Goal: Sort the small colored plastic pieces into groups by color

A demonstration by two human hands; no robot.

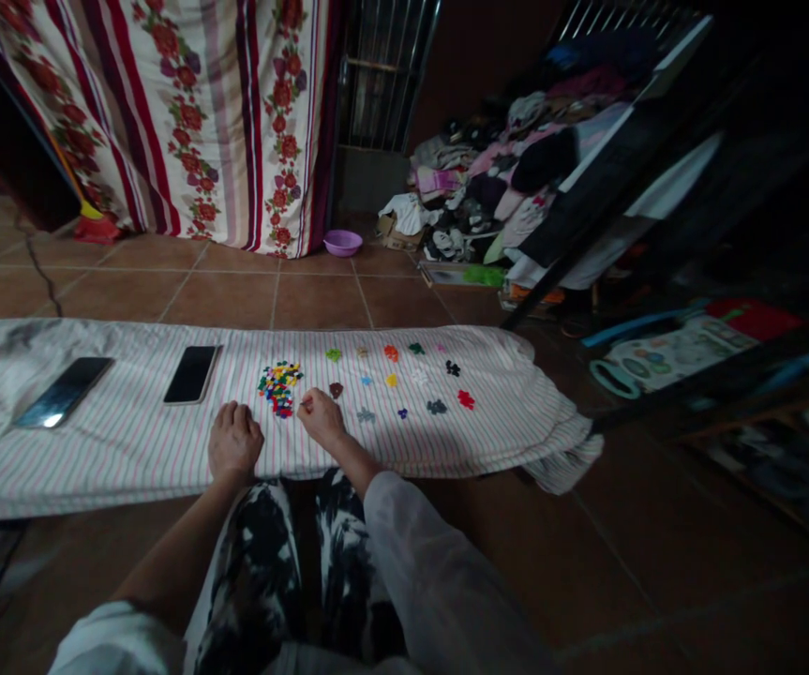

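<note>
A mixed pile of small coloured pieces (281, 386), like tiny building bricks, lies on the striped cloth (137, 450). Just right of it, my right hand (322, 418) is closed in a pinch; a small dark bit shows at its fingertips, too small to name. My left hand (235, 442) rests on the cloth below left of the pile, fingers loosely laid down, holding nothing visible. Sorted little heaps spread to the right: brown pieces (336, 390), light green pieces (334, 354), orange pieces (391, 353), black pieces (453, 368), red pieces (466, 400), grey pieces (436, 407) and several more.
Two phones, a dark one (67, 392) and another (191, 374), lie on the cloth left of the pile. Beyond are a floral curtain (221, 122), a purple basin (343, 244) on the tiled floor and heaped clothes (516, 169). A dark slanted frame (587, 225) stands at right.
</note>
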